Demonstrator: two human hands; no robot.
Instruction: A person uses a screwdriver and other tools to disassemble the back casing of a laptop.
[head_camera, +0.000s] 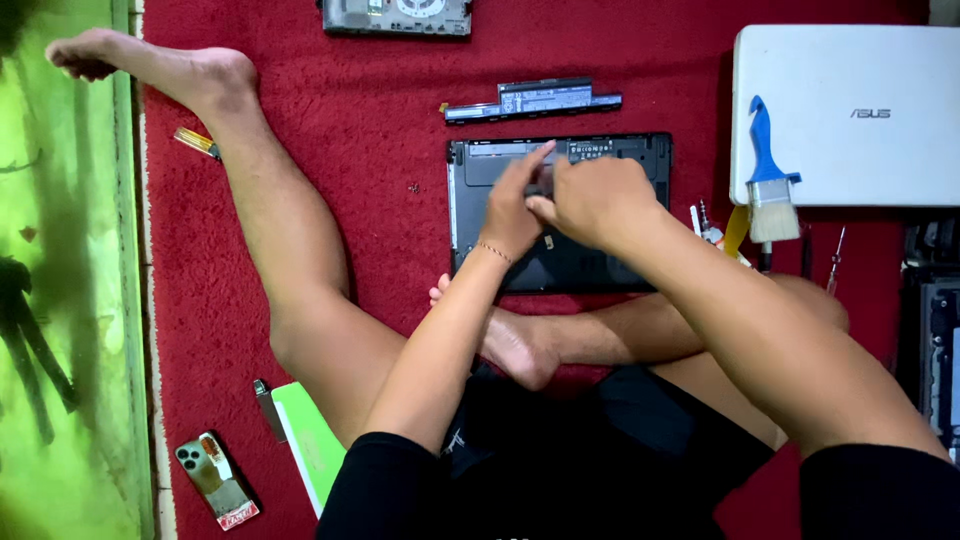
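Both hands on upturned black laptop (560, 215), lying on red carpet (380, 130) before crossed legs.

Left hand (515, 205) and right hand (595, 200) touching, fingers pressed on its base; grip state impossible to tell. Long battery (532, 100) just beyond; brush (770, 180) on white laptop (860, 110) at right.
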